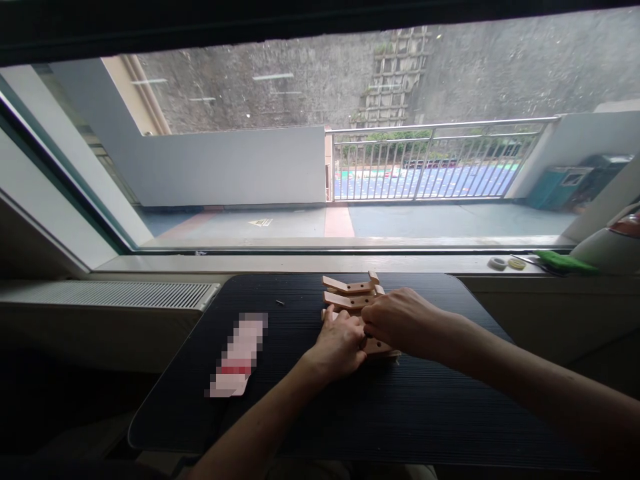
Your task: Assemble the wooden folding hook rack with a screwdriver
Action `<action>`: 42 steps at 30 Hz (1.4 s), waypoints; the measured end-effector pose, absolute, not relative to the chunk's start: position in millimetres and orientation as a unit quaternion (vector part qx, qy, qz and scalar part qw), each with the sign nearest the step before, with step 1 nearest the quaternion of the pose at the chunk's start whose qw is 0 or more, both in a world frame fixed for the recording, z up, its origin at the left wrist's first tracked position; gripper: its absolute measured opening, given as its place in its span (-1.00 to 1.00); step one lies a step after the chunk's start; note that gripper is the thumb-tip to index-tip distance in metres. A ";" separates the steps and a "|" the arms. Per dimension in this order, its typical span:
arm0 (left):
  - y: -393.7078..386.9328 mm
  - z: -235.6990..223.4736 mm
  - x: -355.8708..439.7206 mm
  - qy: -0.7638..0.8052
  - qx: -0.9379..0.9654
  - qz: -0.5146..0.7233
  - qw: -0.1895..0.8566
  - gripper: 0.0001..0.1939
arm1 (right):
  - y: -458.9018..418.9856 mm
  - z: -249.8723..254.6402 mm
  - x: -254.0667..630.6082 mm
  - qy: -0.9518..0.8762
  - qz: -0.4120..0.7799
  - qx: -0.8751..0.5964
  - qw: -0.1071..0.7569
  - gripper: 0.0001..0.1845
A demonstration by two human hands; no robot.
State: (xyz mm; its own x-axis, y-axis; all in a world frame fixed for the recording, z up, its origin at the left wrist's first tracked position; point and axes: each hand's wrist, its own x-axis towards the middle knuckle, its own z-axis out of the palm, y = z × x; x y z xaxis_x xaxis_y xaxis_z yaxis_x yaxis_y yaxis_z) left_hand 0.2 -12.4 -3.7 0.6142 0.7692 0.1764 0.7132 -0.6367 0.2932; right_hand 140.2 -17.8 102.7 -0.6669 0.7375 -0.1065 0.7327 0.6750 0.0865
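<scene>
Several light wooden pieces with angled ends and dark round holes (352,302) lie in a row near the far side of the black table (300,427). My left hand (341,341) is closed over the nearer pieces, its fingers bent around the wood. Right beside it, my right hand (403,321) is closed in a pinch over the same pieces. What its fingertips grip is hidden. Part of a wooden piece (377,346) shows below both hands. To the left lies a small dark, thin object, perhaps a screw (280,303).
A blurred pale pink card or packet (240,357) lies on the table's left. Two tape rolls (507,264) and a green cloth-like item (565,261) rest on the window sill (300,263). A radiator (125,293) stands at left. Behind the window is a railing (430,163).
</scene>
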 end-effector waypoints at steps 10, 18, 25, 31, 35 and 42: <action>-12.2 0.0 -1.2 0.417 0.898 0.107 0.089 -0.75 | -27.0 116.0 145.3 0.915 -0.010 0.399 0.059 -0.75; -11.7 -2.6 -3.0 0.409 0.901 0.111 0.094 -0.81 | -25.6 105.7 138.9 0.923 -0.007 0.380 0.066 -0.76; -11.4 -8.1 -3.7 0.407 0.901 0.124 0.082 -0.69 | -28.4 102.2 129.5 0.926 0.007 0.373 0.060 -0.75; -11.4 -8.6 -3.0 0.413 0.900 0.113 0.077 -0.70 | -30.4 96.4 126.3 0.918 0.018 0.389 0.079 -0.80; -13.1 -2.2 -3.3 0.406 0.904 0.109 0.081 -0.76 | -30.5 97.9 129.5 0.913 0.038 0.391 0.110 -0.81; -15.3 3.7 -2.0 0.412 0.899 0.111 0.095 -0.81 | -27.9 101.3 138.2 0.911 0.010 0.406 0.066 -0.86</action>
State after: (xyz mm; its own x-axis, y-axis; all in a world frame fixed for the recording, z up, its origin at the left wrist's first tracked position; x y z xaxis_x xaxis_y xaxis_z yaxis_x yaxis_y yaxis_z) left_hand -2.0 -15.3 3.7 0.6355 0.7625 0.1215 0.7202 -0.6421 0.2627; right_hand 138.2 -27.9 101.3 -0.6617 0.7413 -0.1122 0.7386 0.6703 0.0727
